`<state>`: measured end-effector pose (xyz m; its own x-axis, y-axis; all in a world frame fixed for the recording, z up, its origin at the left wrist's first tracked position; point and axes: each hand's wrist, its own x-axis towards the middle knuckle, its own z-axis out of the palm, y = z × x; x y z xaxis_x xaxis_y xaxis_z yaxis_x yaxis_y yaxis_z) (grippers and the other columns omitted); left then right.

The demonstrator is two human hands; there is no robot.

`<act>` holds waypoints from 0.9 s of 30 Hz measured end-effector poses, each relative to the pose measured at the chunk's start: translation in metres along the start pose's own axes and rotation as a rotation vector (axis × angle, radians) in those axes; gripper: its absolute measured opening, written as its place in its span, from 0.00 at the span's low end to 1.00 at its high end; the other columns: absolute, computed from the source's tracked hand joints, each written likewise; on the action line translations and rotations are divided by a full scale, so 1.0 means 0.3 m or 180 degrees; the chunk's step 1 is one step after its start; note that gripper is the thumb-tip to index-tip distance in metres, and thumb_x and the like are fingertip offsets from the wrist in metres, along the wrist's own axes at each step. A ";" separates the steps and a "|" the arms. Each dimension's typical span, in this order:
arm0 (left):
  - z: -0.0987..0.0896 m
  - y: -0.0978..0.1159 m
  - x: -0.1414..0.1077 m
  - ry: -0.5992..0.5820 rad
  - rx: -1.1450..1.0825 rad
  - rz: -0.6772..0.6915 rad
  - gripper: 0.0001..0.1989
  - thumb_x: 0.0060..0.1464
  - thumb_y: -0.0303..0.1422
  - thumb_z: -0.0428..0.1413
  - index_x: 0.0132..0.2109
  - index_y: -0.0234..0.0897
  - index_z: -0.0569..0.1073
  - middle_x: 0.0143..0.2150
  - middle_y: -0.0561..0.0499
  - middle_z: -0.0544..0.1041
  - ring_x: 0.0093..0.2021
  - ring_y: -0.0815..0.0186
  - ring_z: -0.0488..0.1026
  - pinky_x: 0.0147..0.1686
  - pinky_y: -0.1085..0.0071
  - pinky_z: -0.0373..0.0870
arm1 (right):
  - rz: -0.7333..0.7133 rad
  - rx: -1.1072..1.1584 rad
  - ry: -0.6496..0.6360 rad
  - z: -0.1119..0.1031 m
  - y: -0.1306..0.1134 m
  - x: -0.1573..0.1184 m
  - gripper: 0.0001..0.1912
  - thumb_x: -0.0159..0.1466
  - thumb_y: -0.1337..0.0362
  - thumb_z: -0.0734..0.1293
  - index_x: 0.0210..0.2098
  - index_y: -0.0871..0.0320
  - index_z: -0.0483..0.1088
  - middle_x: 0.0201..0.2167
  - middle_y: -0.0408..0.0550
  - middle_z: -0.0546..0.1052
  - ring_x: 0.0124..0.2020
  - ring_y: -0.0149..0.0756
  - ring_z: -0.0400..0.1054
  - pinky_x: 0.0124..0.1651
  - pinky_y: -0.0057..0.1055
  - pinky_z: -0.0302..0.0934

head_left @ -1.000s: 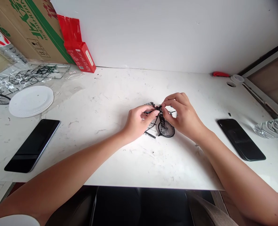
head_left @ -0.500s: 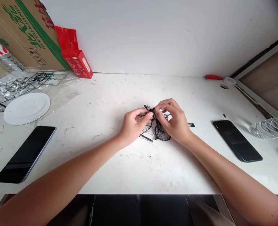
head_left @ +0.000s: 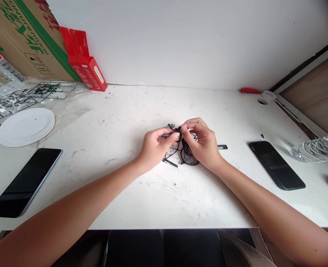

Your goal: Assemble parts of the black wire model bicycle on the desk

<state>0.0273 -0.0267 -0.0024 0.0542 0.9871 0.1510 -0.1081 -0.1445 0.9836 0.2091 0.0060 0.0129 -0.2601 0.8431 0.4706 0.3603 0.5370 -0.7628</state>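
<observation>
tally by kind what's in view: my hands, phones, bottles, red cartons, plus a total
hands: 2 (left hand, right hand, both at a small black part)
phones: 2
bottles: 2
red carton: 1
total: 7

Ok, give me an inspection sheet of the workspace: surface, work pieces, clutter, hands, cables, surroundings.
Surface: white tabletop, scattered dark scuffs and specks.
Work pieces: thin black plastic-looking piece, black spoked wheel below; whether joined, cannot tell.
Clutter: black rectangular left phone, black rectangular right phone, stacked round white plates, clear ribbed plastic bottle far right.
Hands: left hand pinches the thin piece; right hand has fingertips at it, grip unclear.
Cables: nothing seen.
Surroundings: brown cardboard box with green print, glossy red packet beside it, plain white wall.
</observation>
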 end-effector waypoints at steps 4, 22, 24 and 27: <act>-0.001 0.002 0.000 0.0019 0.0039 -0.0002 0.16 0.62 0.45 0.65 0.44 0.35 0.83 0.42 0.45 0.85 0.38 0.61 0.84 0.43 0.66 0.81 | 0.0002 0.0031 0.0016 -0.001 0.001 -0.001 0.11 0.73 0.52 0.69 0.41 0.51 0.79 0.43 0.50 0.78 0.46 0.41 0.73 0.45 0.41 0.73; -0.003 -0.002 0.001 0.0031 0.0054 -0.0004 0.18 0.62 0.47 0.65 0.44 0.35 0.83 0.42 0.44 0.86 0.38 0.61 0.84 0.42 0.67 0.80 | -0.0279 -0.0299 -0.0054 -0.026 -0.028 0.008 0.11 0.73 0.53 0.68 0.44 0.49 0.81 0.40 0.51 0.76 0.42 0.44 0.72 0.46 0.48 0.73; -0.004 -0.002 0.002 0.0038 0.0062 -0.0020 0.18 0.62 0.47 0.65 0.44 0.35 0.83 0.41 0.44 0.86 0.38 0.61 0.84 0.43 0.66 0.81 | -0.0263 -0.0225 -0.0053 -0.024 -0.032 0.005 0.10 0.73 0.53 0.69 0.44 0.48 0.81 0.40 0.51 0.76 0.42 0.44 0.72 0.46 0.48 0.73; -0.005 -0.002 0.004 0.0062 0.0086 -0.0033 0.17 0.63 0.46 0.65 0.44 0.35 0.83 0.40 0.44 0.85 0.38 0.61 0.84 0.43 0.66 0.81 | -0.0196 -0.0117 -0.0018 -0.018 -0.029 0.001 0.10 0.73 0.53 0.69 0.44 0.48 0.81 0.40 0.51 0.76 0.43 0.44 0.73 0.46 0.48 0.73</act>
<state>0.0259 -0.0252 -0.0030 0.0358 0.9896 0.1391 -0.0807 -0.1359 0.9874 0.2106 0.0017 0.0220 -0.2879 0.8084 0.5135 0.3761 0.5885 -0.7157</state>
